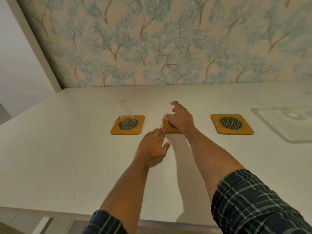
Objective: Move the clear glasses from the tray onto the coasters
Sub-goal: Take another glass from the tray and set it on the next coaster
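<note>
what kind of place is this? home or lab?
Probably a home, maybe a dining or kitchen counter. Cues: tree-patterned wallpaper behind a pale countertop, three wooden coasters, the left one bearing a clear glass, and a clear tray at right.

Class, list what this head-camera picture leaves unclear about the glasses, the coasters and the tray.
1. Middle coaster: mostly covered by the right hand; whether a glass stands there cannot be told.
2. Clear tray: cut off by the right edge and blurred, so its contents are uncertain.
3. Glass on the left coaster: transparent, with faint edges.
4. Left hand: looks empty, with motion blur.
</note>
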### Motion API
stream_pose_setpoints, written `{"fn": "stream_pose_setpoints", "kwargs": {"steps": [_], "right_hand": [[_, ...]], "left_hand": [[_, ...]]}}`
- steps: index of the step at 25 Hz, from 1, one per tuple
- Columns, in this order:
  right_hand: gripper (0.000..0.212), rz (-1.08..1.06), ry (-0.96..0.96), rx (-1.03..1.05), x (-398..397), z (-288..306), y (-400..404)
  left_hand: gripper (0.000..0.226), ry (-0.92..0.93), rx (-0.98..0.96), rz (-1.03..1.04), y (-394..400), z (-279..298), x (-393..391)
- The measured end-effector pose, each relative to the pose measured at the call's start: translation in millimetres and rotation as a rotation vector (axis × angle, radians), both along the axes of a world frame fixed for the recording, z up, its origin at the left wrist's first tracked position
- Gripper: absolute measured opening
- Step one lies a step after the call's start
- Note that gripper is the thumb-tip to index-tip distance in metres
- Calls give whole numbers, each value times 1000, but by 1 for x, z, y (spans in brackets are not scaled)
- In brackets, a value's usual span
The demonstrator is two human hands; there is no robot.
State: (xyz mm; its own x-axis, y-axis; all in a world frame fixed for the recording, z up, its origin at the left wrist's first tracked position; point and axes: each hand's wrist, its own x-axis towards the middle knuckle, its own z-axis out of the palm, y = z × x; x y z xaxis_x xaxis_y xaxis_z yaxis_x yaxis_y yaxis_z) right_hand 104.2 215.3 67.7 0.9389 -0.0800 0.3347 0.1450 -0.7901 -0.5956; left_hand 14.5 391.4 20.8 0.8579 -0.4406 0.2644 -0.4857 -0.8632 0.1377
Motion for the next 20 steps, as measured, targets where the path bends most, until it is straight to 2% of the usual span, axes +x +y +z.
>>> {"fn": "stream_pose_setpoints", "kwargs": {"steps": [10,20], "right_hand": [[53,-148,-59,-62,-27,0,-90],[49,-362,-65,-52,-65,7,-201]], "left_hand": [[76,37,-92,-181,-99,5,0],[75,88,-59,-410,-198,7,-15]]}}
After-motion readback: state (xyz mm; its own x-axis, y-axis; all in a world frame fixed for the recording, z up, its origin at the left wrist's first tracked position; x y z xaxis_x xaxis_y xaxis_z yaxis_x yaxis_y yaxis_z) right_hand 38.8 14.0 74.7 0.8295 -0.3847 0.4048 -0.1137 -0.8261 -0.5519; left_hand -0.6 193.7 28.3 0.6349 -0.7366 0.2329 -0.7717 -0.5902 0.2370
